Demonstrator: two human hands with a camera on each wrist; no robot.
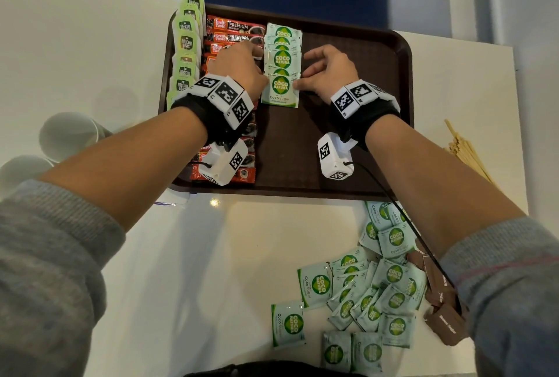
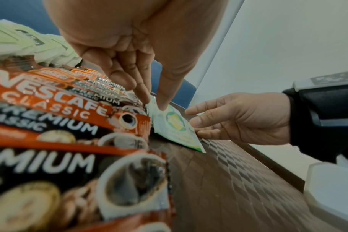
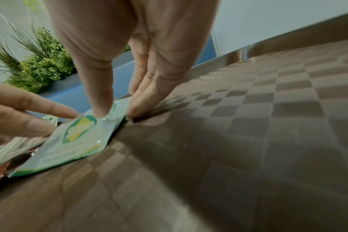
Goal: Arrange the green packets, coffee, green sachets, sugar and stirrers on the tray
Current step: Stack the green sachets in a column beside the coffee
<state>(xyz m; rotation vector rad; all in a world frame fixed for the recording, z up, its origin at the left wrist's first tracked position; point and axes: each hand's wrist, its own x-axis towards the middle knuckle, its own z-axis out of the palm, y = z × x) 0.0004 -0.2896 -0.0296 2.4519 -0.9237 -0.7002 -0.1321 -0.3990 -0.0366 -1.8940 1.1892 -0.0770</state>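
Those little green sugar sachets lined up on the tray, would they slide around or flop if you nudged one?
Probably slides easily: the front sachet looks glossy and lies flat on the tray. Likely light and somewhat floppy, since its edge lifts under the right hand fingertips. Both hands, the left hand too, steady it, suggesting it shifts readily.

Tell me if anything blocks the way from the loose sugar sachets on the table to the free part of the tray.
Nothing visible does. The loose sachets lie just outside the tray's near rim, and the floor below the sachet row is bare.
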